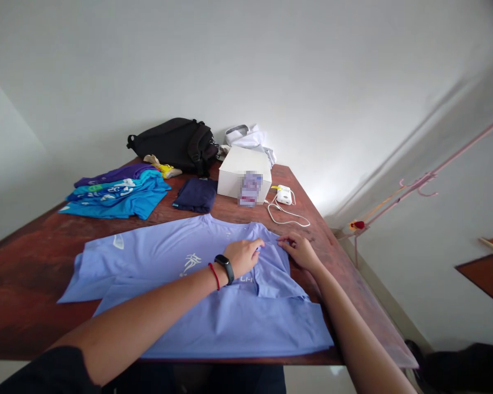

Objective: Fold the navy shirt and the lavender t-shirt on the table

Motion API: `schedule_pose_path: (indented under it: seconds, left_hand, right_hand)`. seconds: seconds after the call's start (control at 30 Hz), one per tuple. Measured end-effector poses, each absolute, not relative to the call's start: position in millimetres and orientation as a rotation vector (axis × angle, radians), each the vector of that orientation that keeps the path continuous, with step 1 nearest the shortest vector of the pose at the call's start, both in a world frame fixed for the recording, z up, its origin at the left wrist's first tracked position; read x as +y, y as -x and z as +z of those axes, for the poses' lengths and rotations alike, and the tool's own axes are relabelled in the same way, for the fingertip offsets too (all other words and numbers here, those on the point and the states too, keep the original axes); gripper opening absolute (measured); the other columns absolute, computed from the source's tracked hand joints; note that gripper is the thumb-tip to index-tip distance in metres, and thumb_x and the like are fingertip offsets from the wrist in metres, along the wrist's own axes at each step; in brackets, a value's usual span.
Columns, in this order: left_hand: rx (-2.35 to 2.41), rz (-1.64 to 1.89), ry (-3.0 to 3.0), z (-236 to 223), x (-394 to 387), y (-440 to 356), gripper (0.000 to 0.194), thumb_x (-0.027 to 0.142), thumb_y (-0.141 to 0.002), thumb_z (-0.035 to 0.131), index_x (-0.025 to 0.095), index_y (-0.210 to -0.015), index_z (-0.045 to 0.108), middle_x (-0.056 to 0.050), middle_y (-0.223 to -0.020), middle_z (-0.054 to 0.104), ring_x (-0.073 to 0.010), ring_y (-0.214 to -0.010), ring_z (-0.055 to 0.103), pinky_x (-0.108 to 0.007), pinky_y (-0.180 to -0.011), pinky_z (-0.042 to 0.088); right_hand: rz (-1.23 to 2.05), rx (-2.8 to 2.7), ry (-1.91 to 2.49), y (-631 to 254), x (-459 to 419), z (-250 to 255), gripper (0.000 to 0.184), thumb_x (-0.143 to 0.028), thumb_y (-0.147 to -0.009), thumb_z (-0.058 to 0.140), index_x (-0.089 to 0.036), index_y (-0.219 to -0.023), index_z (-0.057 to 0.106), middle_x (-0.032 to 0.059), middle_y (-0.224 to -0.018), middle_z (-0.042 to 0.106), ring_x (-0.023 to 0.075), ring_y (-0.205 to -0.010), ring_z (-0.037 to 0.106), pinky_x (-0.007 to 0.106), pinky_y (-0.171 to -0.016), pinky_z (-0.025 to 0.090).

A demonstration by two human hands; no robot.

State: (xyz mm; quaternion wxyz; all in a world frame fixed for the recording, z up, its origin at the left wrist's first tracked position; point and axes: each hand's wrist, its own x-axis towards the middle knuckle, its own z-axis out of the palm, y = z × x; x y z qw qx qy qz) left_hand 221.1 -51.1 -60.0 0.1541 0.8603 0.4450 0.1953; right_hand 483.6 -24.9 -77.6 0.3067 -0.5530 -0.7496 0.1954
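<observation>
A lavender T-shirt (222, 323) lies spread across the front of the wooden table, with white print on its chest. Its right-hand side is folded inward over the body, sleeve included. My left hand (242, 257) reaches across the shirt, fingers pinching the folded cloth near the collar. On that wrist are a black band watch and a red string bracelet. At the outer edge of the fold, by the shoulder, my right hand (299, 249) grips the fabric between thumb and fingers. Part of the chest print is hidden under my left hand and the fold.
Behind the shirt sit a folded navy garment (196, 195), a white box (246, 164) and a white device (284, 195) with a cable. Blue and purple shirts (115, 191) lie at left. A black backpack (172, 143) and white cloth (246, 135) rest by the wall. A pink rack (419, 183) stands right.
</observation>
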Motion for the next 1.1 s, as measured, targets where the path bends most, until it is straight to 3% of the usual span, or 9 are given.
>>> schedule_pose_path:
  seconds: [0.17, 0.23, 0.37, 0.47, 0.7, 0.93, 1.03, 1.1]
  left_hand:
    - [1.233, 0.650, -2.534, -58.8, -50.0, -218.4, 0.026, 0.030, -0.099, 0.053, 0.027, -0.122, 0.065, -0.005, -0.110, 0.071, -0.0232, -0.102, 0.066, -0.032, -0.086, 0.051]
    - [1.161, 0.697, -2.604, -59.4, -51.5, -218.6, 0.031, 0.039, -0.097, 0.056, 0.026, -0.124, 0.065, -0.009, -0.122, 0.066, -0.0263, -0.114, 0.061, -0.038, -0.096, 0.049]
    - [1.008, 0.575, -2.705, -63.7, -54.2, -218.5, 0.051, 0.055, -0.094, 0.057, 0.027, -0.137, 0.059, -0.014, -0.152, 0.045, -0.0360, -0.142, 0.040, -0.056, -0.114, 0.033]
    - [0.992, 0.461, -2.696, -66.9, -53.7, -217.1, 0.057, 0.058, -0.096, 0.053, 0.029, -0.145, 0.052, -0.014, -0.159, 0.038, -0.0372, -0.148, 0.030, -0.062, -0.118, 0.024]
    - [0.986, 0.421, -2.700, -68.9, -51.3, -216.0, 0.059, 0.059, -0.098, 0.049, 0.028, -0.148, 0.048, -0.015, -0.161, 0.035, -0.0357, -0.151, 0.026, -0.061, -0.119, 0.023]
    - [1.002, 0.370, -2.679, -67.0, -50.6, -216.6, 0.068, 0.059, -0.099, 0.046, 0.018, -0.153, 0.041, -0.016, -0.161, 0.035, -0.0339, -0.152, 0.023, -0.058, -0.121, 0.021]
    - [1.011, 0.412, -2.665, -65.2, -49.9, -217.9, 0.067, 0.054, -0.099, 0.049, 0.015, -0.153, 0.041, -0.017, -0.158, 0.040, -0.0341, -0.150, 0.028, -0.058, -0.120, 0.024]
    - [1.025, 0.491, -2.653, -63.8, -48.5, -218.9, 0.058, 0.047, -0.099, 0.052, 0.014, -0.147, 0.050, -0.017, -0.151, 0.050, -0.0330, -0.145, 0.038, -0.055, -0.118, 0.030]
  right_hand:
    - [0.424, -1.971, 1.444, -482.7, -24.5, -77.4, 0.027, -0.038, -0.090, 0.060, -0.018, -0.099, 0.075, 0.0078, -0.094, 0.071, 0.0223, -0.084, 0.064, 0.034, -0.075, 0.050]
    - [0.399, -1.952, 1.448, -482.3, -23.9, -77.0, 0.027, -0.037, -0.090, 0.059, -0.018, -0.101, 0.075, 0.0076, -0.093, 0.070, 0.0221, -0.083, 0.063, 0.034, -0.075, 0.051]
    - [0.392, -1.930, 1.481, -482.1, -22.6, -77.7, 0.027, -0.037, -0.090, 0.059, -0.018, -0.101, 0.075, 0.0081, -0.093, 0.071, 0.0217, -0.080, 0.063, 0.035, -0.076, 0.051]
    - [0.419, -1.920, 1.493, -481.7, -22.7, -77.6, 0.027, -0.039, -0.088, 0.062, -0.019, -0.101, 0.075, 0.0077, -0.091, 0.072, 0.0214, -0.078, 0.063, 0.035, -0.074, 0.051]
    - [0.426, -1.828, 1.470, -483.1, -22.5, -74.4, 0.029, -0.043, -0.086, 0.066, -0.018, -0.098, 0.074, 0.0078, -0.093, 0.069, 0.0200, -0.076, 0.063, 0.034, -0.072, 0.051]
    - [0.383, -1.800, 1.535, -485.8, -21.5, -76.1, 0.029, -0.044, -0.082, 0.070, -0.019, -0.097, 0.073, 0.0070, -0.091, 0.070, 0.0184, -0.071, 0.061, 0.032, -0.068, 0.050]
    - [0.354, -1.779, 1.547, -483.6, -24.4, -70.9, 0.029, -0.045, -0.081, 0.072, -0.018, -0.091, 0.072, 0.0057, -0.084, 0.069, 0.0179, -0.068, 0.060, 0.031, -0.066, 0.048]
    - [0.379, -1.793, 1.544, -480.2, -29.1, -64.1, 0.029, -0.046, -0.082, 0.070, -0.018, -0.083, 0.070, 0.0035, -0.074, 0.066, 0.0169, -0.064, 0.057, 0.029, -0.061, 0.044]
